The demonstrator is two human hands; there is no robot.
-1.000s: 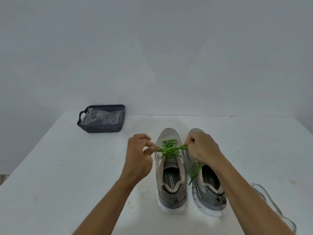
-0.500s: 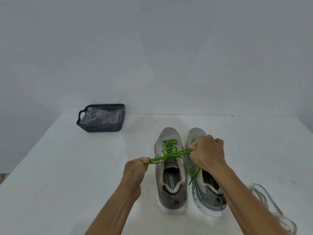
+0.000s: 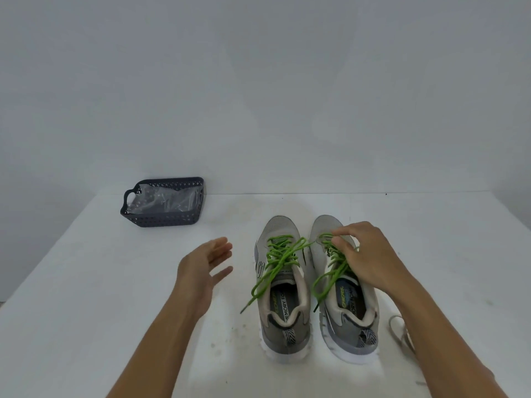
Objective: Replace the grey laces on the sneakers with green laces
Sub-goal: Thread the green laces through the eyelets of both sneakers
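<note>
Fingers (image 3: 340, 235) of the right hand (image 3: 370, 259) pinch green laces (image 3: 283, 255); left hand (image 3: 201, 271) fingers spread.

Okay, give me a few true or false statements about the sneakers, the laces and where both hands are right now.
1. Both sneakers carry green laces. True: the left sneaker and the right sneaker are each threaded with a green lace.
2. The left hand grips a lace end. False: it is open beside the left sneaker, holding nothing.
3. The right hand pinches the green lace over the right sneaker. True.
4. The dark basket stands between the two sneakers. False: it stands at the far left of the table, apart from them.
5. A grey lace lies on the table to the right of the sneakers. True.
</note>
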